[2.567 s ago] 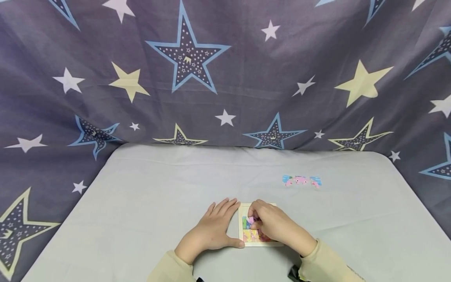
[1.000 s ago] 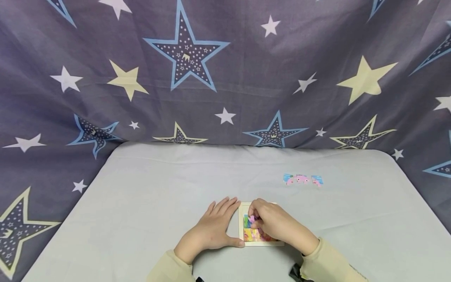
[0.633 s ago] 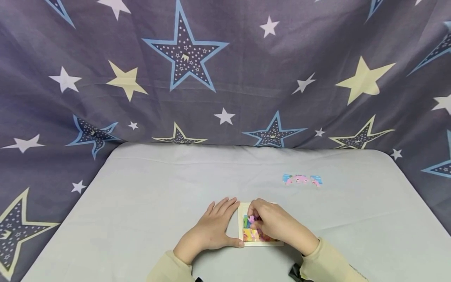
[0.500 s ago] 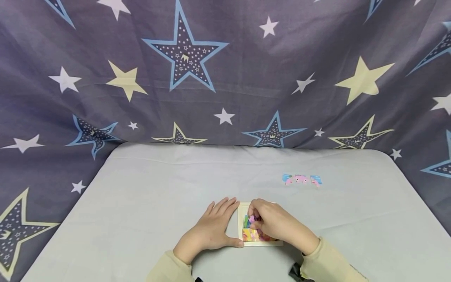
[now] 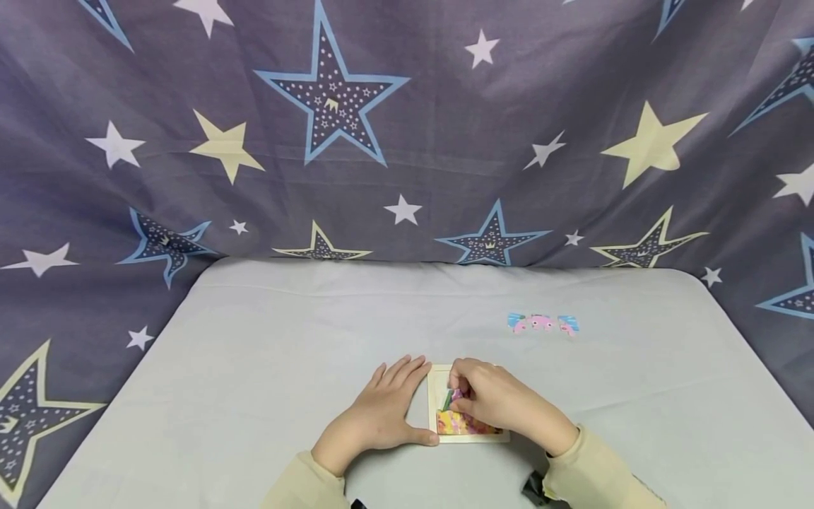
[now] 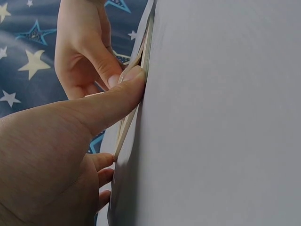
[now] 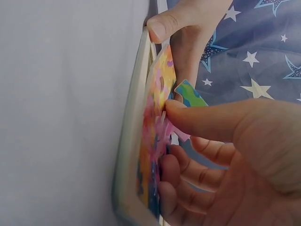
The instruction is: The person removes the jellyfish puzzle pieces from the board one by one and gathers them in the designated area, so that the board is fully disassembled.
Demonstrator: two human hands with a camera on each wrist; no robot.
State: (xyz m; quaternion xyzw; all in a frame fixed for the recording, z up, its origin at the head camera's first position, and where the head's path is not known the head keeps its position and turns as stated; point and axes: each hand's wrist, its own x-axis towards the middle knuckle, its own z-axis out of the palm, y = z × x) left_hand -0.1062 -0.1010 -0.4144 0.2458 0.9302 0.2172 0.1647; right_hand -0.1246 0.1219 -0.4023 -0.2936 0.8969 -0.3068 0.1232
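Note:
A shallow light wooden puzzle tray (image 5: 435, 382) lies on the grey surface with a brightly coloured jigsaw row (image 5: 450, 423) along its near side. My left hand (image 5: 386, 410) rests along the tray's left edge, fingers spread and straight, thumb at the near corner. My right hand (image 5: 499, 397) is over the tray, thumb and curled fingers pinching a jigsaw piece. In the right wrist view a pink part (image 7: 175, 132) shows below that thumb and a green-and-blue part (image 7: 190, 93) stands up tilted beyond it. The right hand hides much of the tray.
Beyond the tray, to the right, lie several jigsaw pieces (image 5: 543, 323), pink and blue, in a short row. A dark object (image 5: 535, 488) is by the right sleeve. A star-patterned curtain (image 5: 407, 141) hangs behind the grey surface (image 5: 286, 339).
The green-and-blue piece at the left of the upper row now stands more tilted. My right hand has barely shifted, and my left hand stays at the tray's edge.

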